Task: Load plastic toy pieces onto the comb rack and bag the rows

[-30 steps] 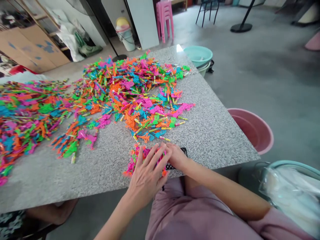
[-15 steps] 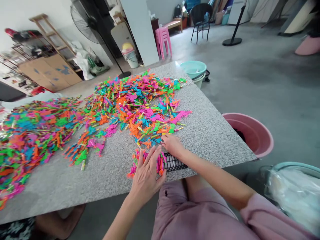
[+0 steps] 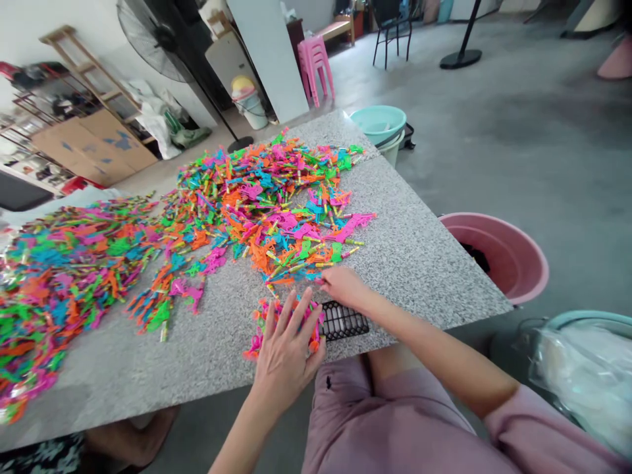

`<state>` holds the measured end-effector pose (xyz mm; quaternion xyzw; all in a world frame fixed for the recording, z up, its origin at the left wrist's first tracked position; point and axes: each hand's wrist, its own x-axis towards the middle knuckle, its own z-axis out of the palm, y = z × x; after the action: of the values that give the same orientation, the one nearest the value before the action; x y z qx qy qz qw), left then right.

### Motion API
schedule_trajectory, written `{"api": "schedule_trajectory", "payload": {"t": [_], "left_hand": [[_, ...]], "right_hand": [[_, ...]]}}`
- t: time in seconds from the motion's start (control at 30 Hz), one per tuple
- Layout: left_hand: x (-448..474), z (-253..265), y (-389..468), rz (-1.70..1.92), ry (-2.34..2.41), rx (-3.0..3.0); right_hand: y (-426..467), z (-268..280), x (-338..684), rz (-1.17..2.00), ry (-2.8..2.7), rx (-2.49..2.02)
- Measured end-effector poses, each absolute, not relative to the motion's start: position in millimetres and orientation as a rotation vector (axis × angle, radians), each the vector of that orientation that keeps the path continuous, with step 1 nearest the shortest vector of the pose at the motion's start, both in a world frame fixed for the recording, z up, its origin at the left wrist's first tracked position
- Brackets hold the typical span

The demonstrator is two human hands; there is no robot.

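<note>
My left hand (image 3: 286, 345) lies with fingers spread over a cluster of pink and orange plastic toys (image 3: 257, 342) at the near edge of the table. These sit at the left part of a black slotted rack (image 3: 345, 320), whose right part shows bare slots. My right hand (image 3: 342, 284) is closed in a pinch just beyond the rack, by the near edge of a heap of small bright plastic toys (image 3: 291, 224), some gun-shaped. A pinkish bit shows at its fingertips, too small to make out.
Another large heap of the same toys (image 3: 74, 263) covers the left of the speckled stone table (image 3: 409, 263). A pink tub (image 3: 498, 257) and a bag-lined bucket (image 3: 582, 382) stand on the right. Another person's arm (image 3: 133, 438) shows below the table at lower left.
The view has shifted slightly. My left hand's fingers have spread wider over the toys in the rack. My right hand stays pinched by the heap's near edge.
</note>
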<state>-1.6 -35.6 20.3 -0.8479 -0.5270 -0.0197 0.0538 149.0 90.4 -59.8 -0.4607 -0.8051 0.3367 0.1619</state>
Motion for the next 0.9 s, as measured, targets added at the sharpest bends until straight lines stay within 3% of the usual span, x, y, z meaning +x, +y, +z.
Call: {"api": "schedule_trajectory", "payload": {"t": [0.2, 0.3, 0.47, 0.9], "left_hand": [[11, 14, -27, -0.127, -1.737, -2.429], [12, 14, -24, -0.119, -1.766, -2.426], [5, 19, -26, -0.062, -1.777, -2.521], [-8, 14, -7, -0.320, -1.709, -2.805]], "right_hand": [[60, -76, 197, 1.726, -1.413, -1.004], [41, -77, 201, 1.839, -1.144, -0.997], [22, -81, 189, 1.679, -1.100, -1.051], [-1, -99, 166, 1.130, -1.787, -1.408]]}}
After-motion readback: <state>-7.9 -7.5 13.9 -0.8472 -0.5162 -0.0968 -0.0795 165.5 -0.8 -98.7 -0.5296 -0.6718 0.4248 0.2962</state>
